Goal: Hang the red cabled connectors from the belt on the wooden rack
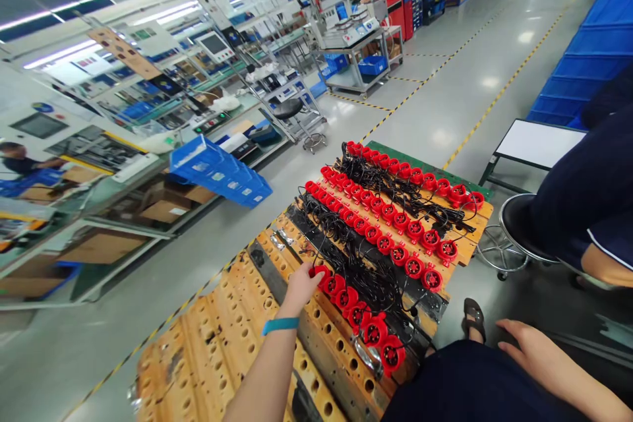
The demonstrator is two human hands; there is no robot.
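My left hand [301, 285], with a teal band at the wrist, reaches over the wooden board and has its fingers closed on a red round part [320, 273] at the far end of the nearest row. More red round housings [357, 316] with dark centres continue that row towards me. Black cables [366, 270] lie bunched just beyond it. My right hand [531, 346] hangs at the right beside my dark clothing, fingers apart, holding nothing. Further rows of red housings [378, 204] stand across the board, with another cable bundle [395, 184] between them.
The wooden board [217, 336] has rows of round holes. At the right, a person in dark clothes [583, 191] sits on a round stool [514, 231] near a white-topped table [539, 142]. Blue bins [217, 171] and workbenches line the left; a wheeled cart [351, 53] stands farther back.
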